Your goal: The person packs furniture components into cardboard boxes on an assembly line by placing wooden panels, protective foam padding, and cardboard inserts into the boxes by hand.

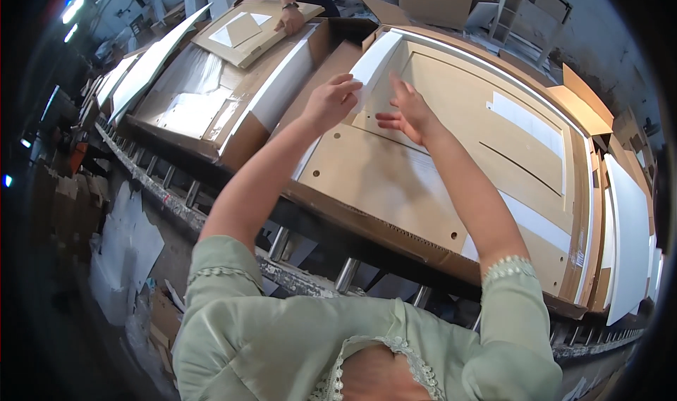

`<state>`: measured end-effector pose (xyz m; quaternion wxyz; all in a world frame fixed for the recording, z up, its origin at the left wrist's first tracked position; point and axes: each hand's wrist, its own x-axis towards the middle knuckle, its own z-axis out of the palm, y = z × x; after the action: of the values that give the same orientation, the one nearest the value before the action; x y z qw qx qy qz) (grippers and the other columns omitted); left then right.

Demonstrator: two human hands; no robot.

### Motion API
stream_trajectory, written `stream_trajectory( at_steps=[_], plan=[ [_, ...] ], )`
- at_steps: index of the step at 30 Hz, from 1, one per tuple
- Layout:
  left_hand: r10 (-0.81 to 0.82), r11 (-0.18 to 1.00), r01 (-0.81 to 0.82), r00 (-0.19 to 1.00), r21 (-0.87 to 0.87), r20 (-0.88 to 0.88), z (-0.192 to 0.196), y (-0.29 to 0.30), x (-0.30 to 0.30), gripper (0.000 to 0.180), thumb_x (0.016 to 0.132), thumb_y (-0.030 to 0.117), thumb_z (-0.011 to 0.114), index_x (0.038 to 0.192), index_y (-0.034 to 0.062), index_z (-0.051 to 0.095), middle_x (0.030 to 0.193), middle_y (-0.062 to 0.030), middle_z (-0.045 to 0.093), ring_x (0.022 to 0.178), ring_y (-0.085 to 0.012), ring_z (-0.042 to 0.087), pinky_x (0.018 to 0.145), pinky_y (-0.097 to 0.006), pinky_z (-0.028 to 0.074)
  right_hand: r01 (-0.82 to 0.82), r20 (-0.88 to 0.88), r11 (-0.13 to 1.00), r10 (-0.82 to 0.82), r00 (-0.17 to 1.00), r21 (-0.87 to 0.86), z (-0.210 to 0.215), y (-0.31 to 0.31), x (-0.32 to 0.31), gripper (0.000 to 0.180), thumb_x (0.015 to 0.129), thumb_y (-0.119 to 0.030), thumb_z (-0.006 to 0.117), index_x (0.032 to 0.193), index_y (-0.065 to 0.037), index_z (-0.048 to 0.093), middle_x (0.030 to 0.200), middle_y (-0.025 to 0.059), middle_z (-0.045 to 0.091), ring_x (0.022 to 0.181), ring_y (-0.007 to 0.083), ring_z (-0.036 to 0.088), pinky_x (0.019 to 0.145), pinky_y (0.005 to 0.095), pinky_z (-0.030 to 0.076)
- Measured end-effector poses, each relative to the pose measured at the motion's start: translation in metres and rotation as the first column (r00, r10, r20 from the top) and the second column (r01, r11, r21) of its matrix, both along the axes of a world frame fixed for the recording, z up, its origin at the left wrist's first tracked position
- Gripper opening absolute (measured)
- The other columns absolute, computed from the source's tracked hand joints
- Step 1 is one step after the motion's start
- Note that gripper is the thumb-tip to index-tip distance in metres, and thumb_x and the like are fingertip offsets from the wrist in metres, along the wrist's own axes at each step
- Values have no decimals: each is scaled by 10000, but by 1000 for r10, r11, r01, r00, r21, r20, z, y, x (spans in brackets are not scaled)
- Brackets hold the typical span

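Observation:
My left hand (pixel 330 105) is at the near left side of an open cardboard carton (pixel 381 226), its fingers curled at the edge of a white strip (pixel 378 60). The strip runs along the carton's left side. My right hand (pixel 410 113) hovers over the flat beige panels in the carton, fingers spread and nothing in them. Under my arms lies a beige board (pixel 384 179) with round holes near its corners. Beyond it is a larger grooved beige panel (pixel 458 98) with a white sheet (pixel 525 122) on it.
To the left, another carton (pixel 204 94) with clear wrap sits on the roller conveyor (pixel 345 274). A co-worker's hand (pixel 290 19) rests on a beige panel (pixel 255 31) there. White boards (pixel 624 235) stand at the right end. Cardboard scraps (pixel 81 211) and plastic lie at the left.

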<state>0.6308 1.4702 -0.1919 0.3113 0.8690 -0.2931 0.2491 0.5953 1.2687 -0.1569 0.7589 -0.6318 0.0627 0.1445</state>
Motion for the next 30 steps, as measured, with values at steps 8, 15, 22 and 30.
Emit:
stream_trajectory(
  at_steps=[8, 15, 22, 30],
  plan=[
    [-141, 908, -9, 935, -419, -326, 7, 18, -7, 273, 842, -5, 510, 1087, 4, 628, 1124, -98, 629, 885, -184, 642, 780, -305, 534, -56, 70, 962, 77, 995, -267, 1, 65, 21, 841, 800, -575, 659, 1345, -30, 323, 1155, 144, 555, 848, 231, 620, 661, 359, 557],
    [-670, 475, -82, 612, -876, -420, 28, 47, 5, 366, 882, 2, 417, 1247, 13, 425, 1283, -164, 452, 857, -212, 650, 791, -325, 549, 60, -23, 984, -65, 998, -169, 5, 72, 26, 722, 840, -487, 617, 1345, -73, 308, 1111, 104, 544, 871, 209, 589, 619, 353, 513],
    [-280, 927, 368, 805, 70, -522, -10, 95, 3, 277, 878, 169, 528, 1066, 3, 646, 1085, -128, 654, 1043, -267, 595, 913, -365, 451, 487, 510, 258, 25, 860, -834, 10, -25, -95, 695, 890, -305, 592, 1439, -39, 258, 1250, 244, 527, 1118, 367, 553, 918, 392, 460],
    [-365, 820, 465, 874, 335, -320, -32, 84, -9, 577, 866, 484, 566, 1179, -2, 556, 1135, -175, 584, 1189, -297, 486, 1096, -436, 261, 279, 236, -593, 152, 960, -755, 2, -66, -95, 746, 883, -450, 593, 1456, -81, 289, 1392, 328, 332, 1253, 465, 375, 1042, 545, 311]
  ],
)
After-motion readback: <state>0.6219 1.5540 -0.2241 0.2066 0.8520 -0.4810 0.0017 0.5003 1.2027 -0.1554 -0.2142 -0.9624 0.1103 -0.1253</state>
